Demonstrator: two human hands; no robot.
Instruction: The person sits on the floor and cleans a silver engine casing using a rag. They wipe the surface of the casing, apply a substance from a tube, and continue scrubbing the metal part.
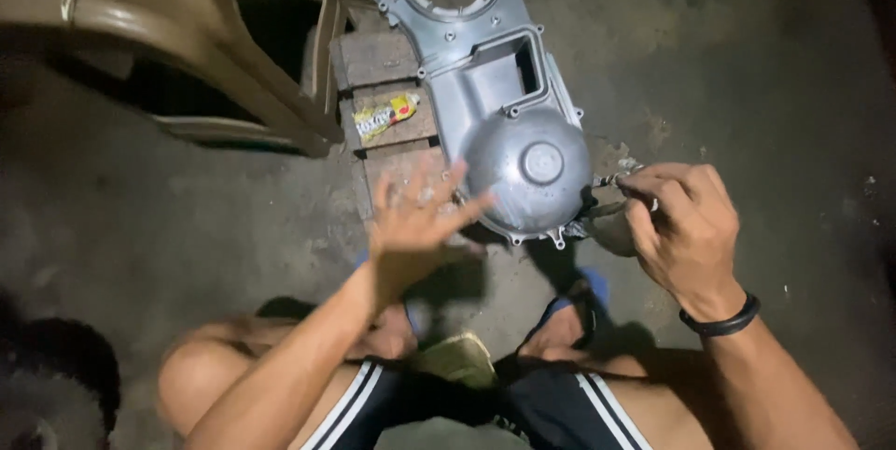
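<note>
Left hand (415,217) spread open, blurred, just beside the grey metal engine cover (495,95) lying on a wooden block (385,86) on the floor; right hand (681,226) pinching a small metal part (611,177) at the cover's lower edge.

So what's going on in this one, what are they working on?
A person squats on a dark concrete floor over a grey metal engine cover that rests on a wooden block. The left hand is open, fingers spread, blurred beside the cover's rounded end. The right hand pinches a small silvery piece at the cover's edge; what it is cannot be told. A yellow tube lies on the block, near a plastic chair.
</note>
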